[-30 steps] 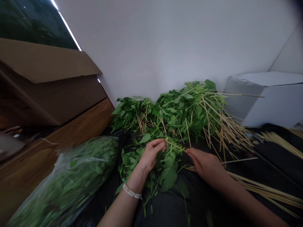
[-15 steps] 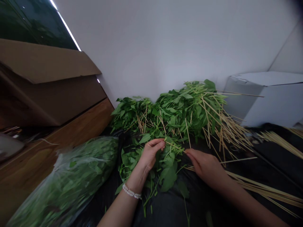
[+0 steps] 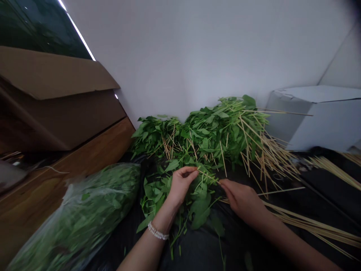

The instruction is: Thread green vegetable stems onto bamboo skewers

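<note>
A thin wooden skewer with several green stems threaded on it runs between my two hands over loose leafy greens. My left hand, with a beaded bracelet at the wrist, pinches a stem at the skewer's left end between thumb and fingers. At the skewer's right end my right hand is closed around it. Behind the hands, skewered leafy bunches are heaped against the wall, their sticks pointing down and to the right.
A clear bag of leaves lies at the left, below an open cardboard box. Bare skewers lie at the right on black plastic. More sticks and a white box are farther right.
My left hand has shifted slightly right, its thumb and fingers now closer around the skewer's end. My right hand has barely moved, slightly left.
</note>
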Demonstrator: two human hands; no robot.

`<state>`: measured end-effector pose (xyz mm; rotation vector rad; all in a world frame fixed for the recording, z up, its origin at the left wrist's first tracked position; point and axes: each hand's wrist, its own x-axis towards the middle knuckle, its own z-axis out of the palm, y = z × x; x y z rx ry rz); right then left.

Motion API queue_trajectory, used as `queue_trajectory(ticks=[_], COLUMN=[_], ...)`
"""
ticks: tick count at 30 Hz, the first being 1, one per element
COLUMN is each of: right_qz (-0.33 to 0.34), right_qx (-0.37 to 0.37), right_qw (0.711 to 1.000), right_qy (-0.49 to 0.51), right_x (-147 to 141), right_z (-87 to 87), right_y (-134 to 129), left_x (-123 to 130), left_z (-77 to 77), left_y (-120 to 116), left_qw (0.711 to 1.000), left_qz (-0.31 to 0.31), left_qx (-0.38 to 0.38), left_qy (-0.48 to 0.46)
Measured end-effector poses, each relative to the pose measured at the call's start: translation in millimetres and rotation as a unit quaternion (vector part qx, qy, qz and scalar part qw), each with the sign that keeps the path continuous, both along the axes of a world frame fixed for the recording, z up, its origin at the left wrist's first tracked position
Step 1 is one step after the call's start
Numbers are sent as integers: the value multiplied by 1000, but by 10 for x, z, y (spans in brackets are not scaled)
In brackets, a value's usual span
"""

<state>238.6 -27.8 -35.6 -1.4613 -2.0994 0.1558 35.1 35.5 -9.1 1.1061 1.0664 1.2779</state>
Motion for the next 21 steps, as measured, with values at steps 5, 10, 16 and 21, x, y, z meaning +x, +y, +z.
queue_trajectory(ticks=[5,10,16,21], right_qz=[9,9,7,10], right_qx=[-3,13,-1,-14], right_qw=[1000,1000,1000,999], right_qy=[19,25,21,28], right_x=[13,3,-20,-25], right_z=[27,13,-2,-6], right_y=[3,-5,-10,-9], left_x=[-4,-33,-34,-32], left_z=[-14,-29,-17,-19], left_y=[4,37,31,22], left_qw=[999,997,997,996], left_qz=[-26,-38,-47,-53], left_qx=[-18,-38,-40,-44], left_qy=[-40,-56,-55,-55])
